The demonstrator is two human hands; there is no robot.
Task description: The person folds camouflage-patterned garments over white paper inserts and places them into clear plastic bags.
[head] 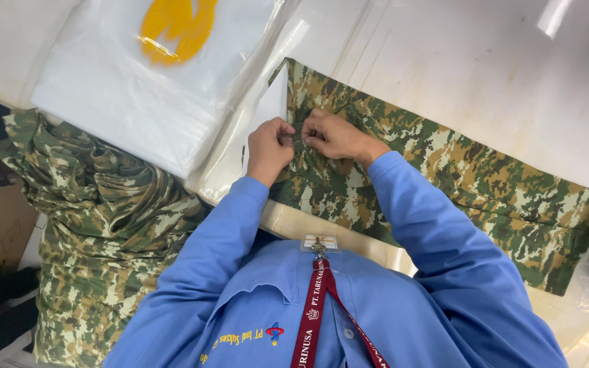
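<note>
Camouflage garment (444,177), soft woven cloth, likely light and limp, best taken by edge or hem, laid flat on pale worktable (485,75); left hand (270,146) and right hand (332,135) pinched shut on its upper fold; glossy plastic bags (124,88) beside, crumpled camouflage pile (97,218) left.

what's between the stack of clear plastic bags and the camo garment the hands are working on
In the head view, a white sheet tucked at the camouflage garment edge lies between it and the plastic bags. Both hands, left and right, pinch the fabric there.
</note>
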